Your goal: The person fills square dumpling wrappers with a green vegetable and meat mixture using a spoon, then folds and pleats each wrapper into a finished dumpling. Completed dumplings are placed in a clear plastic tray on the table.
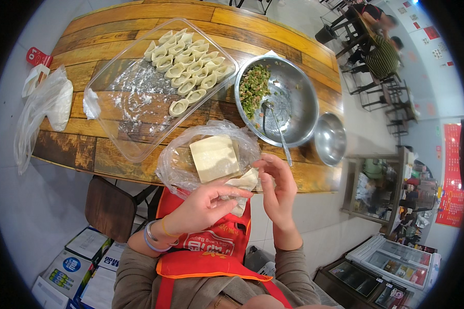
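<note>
Before me an open plastic bag (170, 158) holds a stack of square dough wrappers (213, 157). My left hand (207, 204) reaches across the front of the bag, its fingers over a loose, creased wrapper (247, 180) that shows above and below them. The finger contact under the wrapper is partly hidden. To the right, my right hand (279, 189) is raised with thumb and fingers apart, close to the wrapper's edge, nothing visible in it. Folded wontons (185, 59) stand in rows in a clear plastic tray (129, 157) dusted with flour.
A steel bowl (299, 83) holds chopped green filling (253, 89) and a metal spoon (280, 135). Right of it sits a smaller steel bowl (331, 139). A bag of white powder (61, 102) lies left on the wooden table (112, 154). Two people sit at the far right.
</note>
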`<state>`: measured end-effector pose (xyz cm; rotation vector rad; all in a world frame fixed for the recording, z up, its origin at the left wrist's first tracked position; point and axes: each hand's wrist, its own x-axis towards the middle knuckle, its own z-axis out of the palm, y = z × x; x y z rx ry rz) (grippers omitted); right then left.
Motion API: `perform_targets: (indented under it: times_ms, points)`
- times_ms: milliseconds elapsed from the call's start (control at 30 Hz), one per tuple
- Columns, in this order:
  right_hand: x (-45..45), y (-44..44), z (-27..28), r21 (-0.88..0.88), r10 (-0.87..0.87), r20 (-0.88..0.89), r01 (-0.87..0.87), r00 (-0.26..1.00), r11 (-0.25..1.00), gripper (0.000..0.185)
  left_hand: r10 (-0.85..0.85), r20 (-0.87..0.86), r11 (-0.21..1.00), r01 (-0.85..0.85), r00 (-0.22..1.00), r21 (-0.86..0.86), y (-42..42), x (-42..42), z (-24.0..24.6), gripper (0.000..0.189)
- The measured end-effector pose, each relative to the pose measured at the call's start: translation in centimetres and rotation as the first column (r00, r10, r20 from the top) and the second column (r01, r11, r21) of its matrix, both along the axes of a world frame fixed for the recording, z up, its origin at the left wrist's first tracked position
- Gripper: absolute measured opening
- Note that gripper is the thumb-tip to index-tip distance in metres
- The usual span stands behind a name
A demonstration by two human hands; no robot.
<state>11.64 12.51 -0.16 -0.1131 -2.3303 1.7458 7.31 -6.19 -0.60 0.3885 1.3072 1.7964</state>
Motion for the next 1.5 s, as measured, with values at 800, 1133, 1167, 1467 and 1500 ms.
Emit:
perform_targets:
  times_ms: [800, 1133, 1167, 1467, 1500]
  points:
    - [0.9, -0.9, 0.3, 0.390, 0.141, -0.277, -0.023, 0.951, 0.921, 0.026, 0.131, -0.248, 0.991, -0.131, 0.960, 0.015, 0.2, 0.6, 0.7, 0.033]
    - [0.4, 0.3, -1.2, 0.059, 0.004, -0.033, -0.002, 0.999, 0.998, 0.012, 0.110, -0.278, 0.992, -0.122, 0.954, -0.026, 0.4, -0.1, 0.4, 0.021]
    - [0.3, 0.4, -1.4, -0.003, 0.051, 0.015, -0.051, 0.999, 0.999, 0.012, 0.125, -0.276, 0.991, -0.131, 0.953, -0.005, 0.4, -0.1, 0.5, 0.021]
    - [0.1, -0.1, 0.7, 0.035, 0.118, -0.048, -0.116, 0.992, 0.993, 0.015, 0.068, -0.187, 0.997, -0.072, 0.980, -0.016, 0.1, -0.3, 0.0, 0.013]
    - [0.1, -0.2, 1.1, 0.085, 0.137, -0.074, -0.131, 0.988, 0.988, 0.015, 0.046, -0.153, 0.998, -0.052, 0.987, -0.036, 0.1, -0.4, -0.1, 0.012]
